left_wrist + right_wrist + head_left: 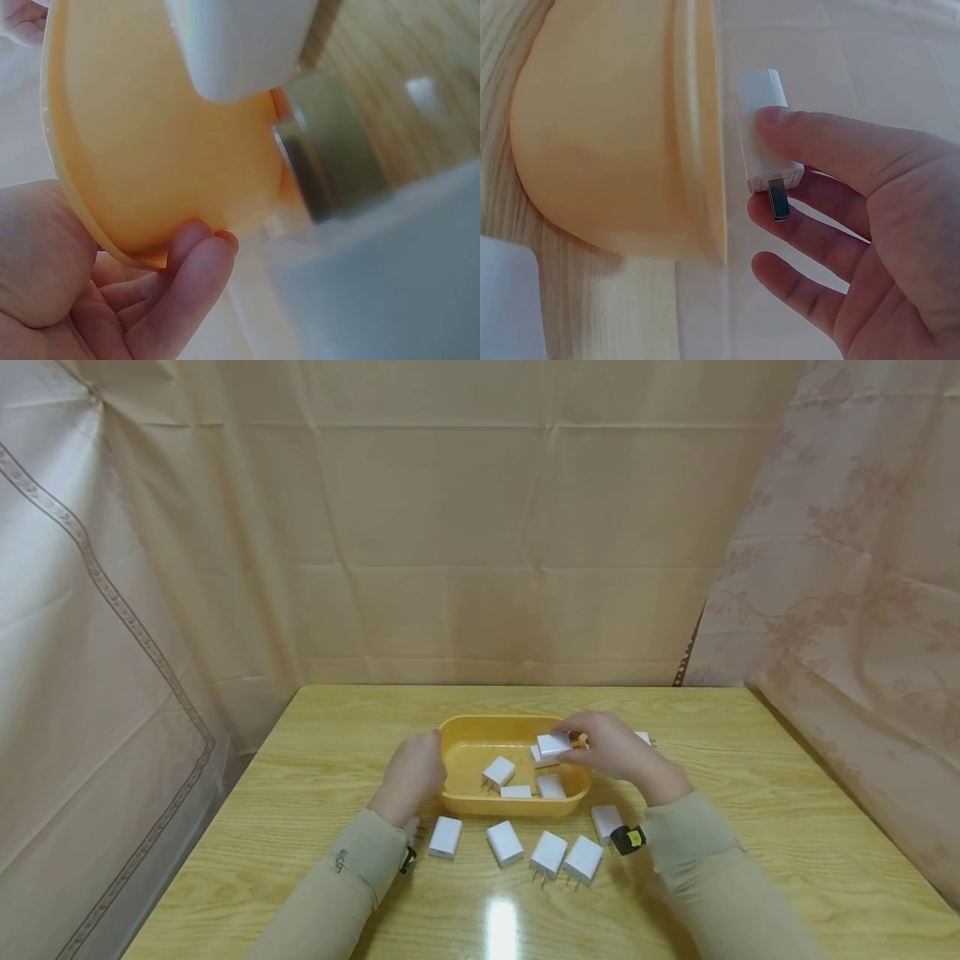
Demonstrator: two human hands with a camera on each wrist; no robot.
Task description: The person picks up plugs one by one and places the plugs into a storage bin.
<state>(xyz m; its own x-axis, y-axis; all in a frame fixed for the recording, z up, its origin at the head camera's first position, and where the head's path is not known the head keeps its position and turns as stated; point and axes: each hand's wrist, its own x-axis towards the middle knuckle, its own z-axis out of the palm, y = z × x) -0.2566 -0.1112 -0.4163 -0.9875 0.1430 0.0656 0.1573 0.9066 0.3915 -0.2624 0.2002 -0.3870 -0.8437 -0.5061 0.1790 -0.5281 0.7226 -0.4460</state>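
Note:
A yellow plastic basin [512, 809] stands on the table with several white plug-in chargers inside, among them one charger [498, 771] with its prongs showing. At its left end my left hand [415, 774] grips the rim, thumb and fingers curled round the edge in the left wrist view. My right hand [617, 750] pinches a white charger [761, 135] between thumb and fingers. It is held above the basin's right end, and a flat metal prong points out of its lower end in the right wrist view.
In front of the basin lie several more white chargers, such as the charger [446, 837] at left and the charger [583, 859] at right. Another charger [642, 737] is partly hidden behind my right hand. Cloth curtains [450, 527] surround the wooden table [337, 718].

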